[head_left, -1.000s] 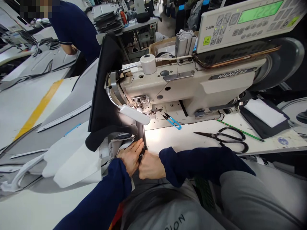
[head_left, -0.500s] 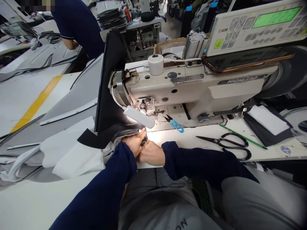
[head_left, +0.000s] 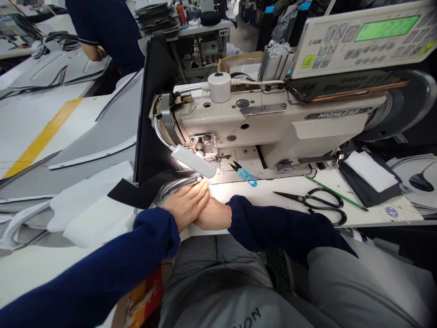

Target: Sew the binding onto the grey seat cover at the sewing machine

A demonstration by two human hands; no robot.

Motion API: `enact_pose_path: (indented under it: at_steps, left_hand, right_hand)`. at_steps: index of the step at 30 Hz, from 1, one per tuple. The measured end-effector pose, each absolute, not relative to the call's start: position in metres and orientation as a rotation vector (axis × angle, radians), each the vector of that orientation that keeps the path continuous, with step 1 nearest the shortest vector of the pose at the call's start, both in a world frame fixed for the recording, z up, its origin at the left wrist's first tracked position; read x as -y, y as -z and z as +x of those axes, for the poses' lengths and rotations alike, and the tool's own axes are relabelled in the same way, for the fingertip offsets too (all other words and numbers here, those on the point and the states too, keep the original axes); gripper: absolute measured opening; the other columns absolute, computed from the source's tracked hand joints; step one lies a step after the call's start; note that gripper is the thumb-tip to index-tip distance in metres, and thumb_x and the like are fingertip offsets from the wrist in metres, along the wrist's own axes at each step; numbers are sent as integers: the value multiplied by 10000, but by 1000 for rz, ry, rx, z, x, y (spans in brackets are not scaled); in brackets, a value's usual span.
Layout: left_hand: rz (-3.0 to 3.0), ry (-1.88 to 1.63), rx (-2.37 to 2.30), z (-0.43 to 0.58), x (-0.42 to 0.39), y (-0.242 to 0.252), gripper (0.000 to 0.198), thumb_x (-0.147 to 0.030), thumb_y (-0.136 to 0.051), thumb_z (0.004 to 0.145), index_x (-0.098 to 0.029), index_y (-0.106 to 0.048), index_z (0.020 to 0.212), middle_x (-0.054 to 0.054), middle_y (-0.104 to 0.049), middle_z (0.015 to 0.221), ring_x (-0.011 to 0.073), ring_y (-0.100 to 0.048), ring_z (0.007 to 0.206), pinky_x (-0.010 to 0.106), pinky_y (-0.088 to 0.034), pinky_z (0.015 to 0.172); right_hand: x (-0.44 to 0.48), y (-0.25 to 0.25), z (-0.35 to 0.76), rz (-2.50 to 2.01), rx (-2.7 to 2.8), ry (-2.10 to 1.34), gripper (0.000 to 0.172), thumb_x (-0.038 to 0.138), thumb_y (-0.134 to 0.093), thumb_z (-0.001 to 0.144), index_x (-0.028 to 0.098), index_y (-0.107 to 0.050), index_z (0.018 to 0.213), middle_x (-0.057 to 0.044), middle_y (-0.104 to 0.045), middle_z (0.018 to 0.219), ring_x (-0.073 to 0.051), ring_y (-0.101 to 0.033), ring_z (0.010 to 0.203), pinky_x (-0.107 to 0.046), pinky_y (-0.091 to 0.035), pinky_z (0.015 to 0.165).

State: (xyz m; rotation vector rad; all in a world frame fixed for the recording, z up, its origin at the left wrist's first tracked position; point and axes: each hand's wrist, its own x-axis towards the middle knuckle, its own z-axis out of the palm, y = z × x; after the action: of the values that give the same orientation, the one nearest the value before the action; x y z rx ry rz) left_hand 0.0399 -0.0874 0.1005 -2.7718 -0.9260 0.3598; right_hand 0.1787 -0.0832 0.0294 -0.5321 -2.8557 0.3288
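Fingers of the left hand (head_left: 193, 197) lie flat across the edge of a black fabric panel (head_left: 152, 118), the right hand (head_left: 213, 215) pressed against them, no telling whether either grips, the panel rising just beside the sewing machine (head_left: 273, 123)

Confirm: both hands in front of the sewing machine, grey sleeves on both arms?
The sleeves are wrong: the left hand and right hand come out of navy blue sleeves, not grey. The grey is the person's trousers. Both hands are in front of the sewing machine, as the head view shows.
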Motion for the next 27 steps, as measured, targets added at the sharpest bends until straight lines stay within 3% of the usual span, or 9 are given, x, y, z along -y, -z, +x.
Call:
enact_pose_path:
  at_steps: [2, 4, 7, 10, 12, 14, 17, 20, 27]
  left_hand:
    - [-2737, -554, 996, 29, 76, -102, 424, -75, -311, 908, 0, -512, 1274, 225, -443, 1377, 320, -371, 1315, 461, -354, 1014]
    - [-2663, -681, 1118, 18, 69, -102, 362, -146, -333, 937, 12, -615, 1101, 250, -565, 1195, 360, -489, 1181, 500, -399, 914]
    - [-2636, -712, 1234, 7, 73, -98, 416, -280, -352, 970, -63, -664, 801, 167, -637, 866, 334, -582, 963, 483, -417, 791]
    - [-2668, -635, 1297, 5, 86, -94, 449, -351, -342, 980, -115, -640, 741, 115, -627, 758, 292, -589, 893, 439, -394, 743]
    - [-2627, -608, 1365, 9, 92, -93, 444, -361, -310, 989, -119, -645, 826, 107, -617, 716, 279, -595, 842, 420, -384, 717]
    - [-2579, -637, 1419, 15, 92, -93, 390, -355, -339, 982, -114, -629, 1082, 110, -620, 759, 280, -603, 809, 400, -388, 683]
    - [-2587, -735, 1448, 23, 86, -91, 511, -325, -473, 933, -222, -384, 1426, 125, -610, 966, 282, -615, 765, 374, -403, 618]
    - [-2605, -808, 1508, 28, 81, -87, 576, -285, -495, 913, -300, -310, 1458, 140, -597, 1008, 292, -619, 749, 374, -419, 599]
    - [-2538, -677, 1505, 31, 95, -70, 516, -126, -233, 938, -156, -385, 1431, 175, -634, 841, 326, -586, 871, 427, -405, 670]
  right_hand:
    - [95, -24, 176, -552, 2871, -175, 169, 68, -492, 916, 7, -648, 931, -174, -614, 866, -288, -587, 814, -412, -500, 709]
    - [111, -15, 173, -690, 2877, 110, 240, 25, -430, 913, -71, -604, 1047, -252, -594, 997, -337, -590, 905, -473, -496, 745]
    - [131, -5, 171, -830, 2890, 396, 328, 25, -426, 901, -132, -525, 1172, -319, -522, 1159, -387, -552, 1045, -558, -458, 836]
    - [141, -7, 173, -823, 2888, 441, 374, 110, -478, 917, -139, -517, 1193, -329, -497, 1190, -417, -536, 1072, -592, -435, 854]
    - [143, -15, 176, -827, 2880, 457, 393, 143, -499, 918, -134, -524, 1197, -328, -498, 1188, -425, -538, 1067, -593, -439, 842]
    - [144, -23, 178, -794, 2871, 471, 369, 147, -507, 905, -120, -560, 1154, -322, -522, 1157, -426, -552, 1047, -595, -443, 830]
    - [143, -34, 180, -722, 2821, 483, 324, 135, -529, 858, -113, -608, 1052, -336, -557, 1072, -440, -573, 1001, -589, -457, 793]
    - [137, -40, 182, -771, 2787, 435, 302, 87, -510, 851, -113, -608, 1055, -332, -565, 1060, -420, -593, 972, -519, -497, 722]
    - [126, -37, 185, -621, 2906, 379, 336, 54, -457, 881, -175, -553, 1106, -379, -523, 1088, -427, -572, 988, -533, -473, 726]
